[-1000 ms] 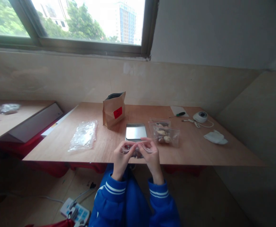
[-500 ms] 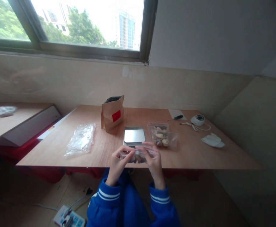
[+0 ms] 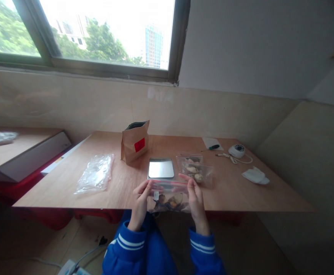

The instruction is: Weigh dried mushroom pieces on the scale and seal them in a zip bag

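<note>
I hold a clear zip bag (image 3: 169, 197) with brown dried pieces upright over the table's front edge. My left hand (image 3: 141, 194) pinches its top left corner and my right hand (image 3: 193, 192) pinches its top right corner, so the red seal strip is stretched between them. Just behind the bag lies a small silver scale (image 3: 160, 168). Two more filled zip bags (image 3: 195, 169) lie to the right of the scale. A brown paper pouch (image 3: 134, 141) with a red label stands open behind the scale on the left.
A pile of empty clear bags (image 3: 94, 177) lies on the left of the wooden table (image 3: 241, 191). At the far right are a green-handled pen (image 3: 214, 146), a white round device with a cord (image 3: 236, 150) and a white cloth (image 3: 255, 176). Another table (image 3: 15, 145) stands to the left.
My hands have drawn apart along the top of the bag, which now hangs flat and spread between them. The camera has tilted slightly.
</note>
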The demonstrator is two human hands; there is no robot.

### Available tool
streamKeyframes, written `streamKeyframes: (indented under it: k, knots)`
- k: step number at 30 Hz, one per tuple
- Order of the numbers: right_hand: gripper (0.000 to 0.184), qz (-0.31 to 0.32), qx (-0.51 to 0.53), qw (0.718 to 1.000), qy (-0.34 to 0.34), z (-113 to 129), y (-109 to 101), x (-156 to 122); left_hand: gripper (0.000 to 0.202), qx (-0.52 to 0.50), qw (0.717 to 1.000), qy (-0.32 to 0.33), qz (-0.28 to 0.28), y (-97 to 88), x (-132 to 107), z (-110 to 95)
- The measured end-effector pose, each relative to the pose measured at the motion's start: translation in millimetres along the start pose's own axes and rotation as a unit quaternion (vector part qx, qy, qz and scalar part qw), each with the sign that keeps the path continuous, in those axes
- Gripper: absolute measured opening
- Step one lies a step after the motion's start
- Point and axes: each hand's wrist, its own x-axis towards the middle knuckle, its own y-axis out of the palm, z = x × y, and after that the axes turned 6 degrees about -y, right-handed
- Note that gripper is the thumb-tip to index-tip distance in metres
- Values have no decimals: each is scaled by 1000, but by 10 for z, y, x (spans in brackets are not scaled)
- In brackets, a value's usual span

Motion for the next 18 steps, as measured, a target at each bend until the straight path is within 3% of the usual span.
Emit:
streamKeyframes:
  k: [4,8,10,12,16,18]
  knots:
    - [52,5,-42,999,-11,26,-293,173,40,22,999,-8,35,62,47,43]
    - [58,-59,-172,982,-48,-73,-763,460,35,-41,998,37,-3,136,42,-47]
    - [59,-113,-300,942,-98,-174,-943,569,33,-113,992,52,9,195,-18,-198]
    - [61,-170,-416,879,-159,-276,-1035,606,29,-164,982,91,21,257,-95,-381]
    - [60,-304,-541,737,-267,-380,-986,440,28,-178,973,144,33,297,-171,-606]
    - [53,-344,-567,695,-277,-401,-898,294,28,-171,975,140,29,259,-150,-607]
